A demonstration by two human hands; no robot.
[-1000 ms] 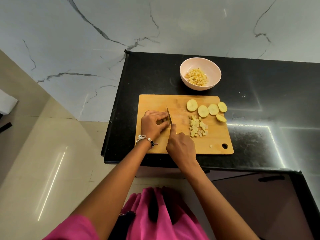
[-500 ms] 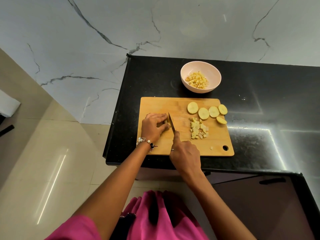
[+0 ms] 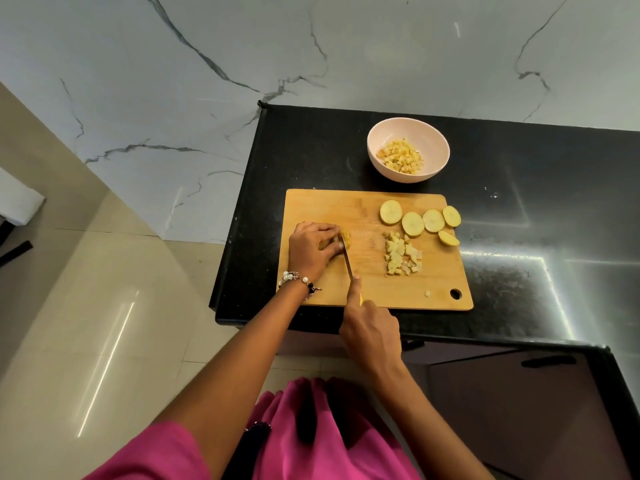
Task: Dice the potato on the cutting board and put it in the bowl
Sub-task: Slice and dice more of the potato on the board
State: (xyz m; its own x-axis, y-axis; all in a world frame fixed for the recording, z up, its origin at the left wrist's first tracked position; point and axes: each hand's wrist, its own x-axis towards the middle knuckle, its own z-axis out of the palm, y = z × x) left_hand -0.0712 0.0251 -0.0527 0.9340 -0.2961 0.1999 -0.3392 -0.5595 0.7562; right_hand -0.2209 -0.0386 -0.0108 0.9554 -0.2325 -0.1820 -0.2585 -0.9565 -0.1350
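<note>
Countertop (image 3: 311,154) of black stone meets marble wall (image 3: 173,81), beige floor (image 3: 86,306).

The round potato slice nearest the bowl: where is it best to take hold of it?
Pinch the slice across its rim from above. It lies flat on the cutting board, its left and far edges free; the next slice crowds its right.

I see open board (image 3: 367,275) centre between knife (image 3: 347,259) and dice pile (image 3: 401,256) — slices (image 3: 420,221) crowd far right corner; bowl (image 3: 408,150) blocks counter (image 3: 519,209) beyond.
</note>
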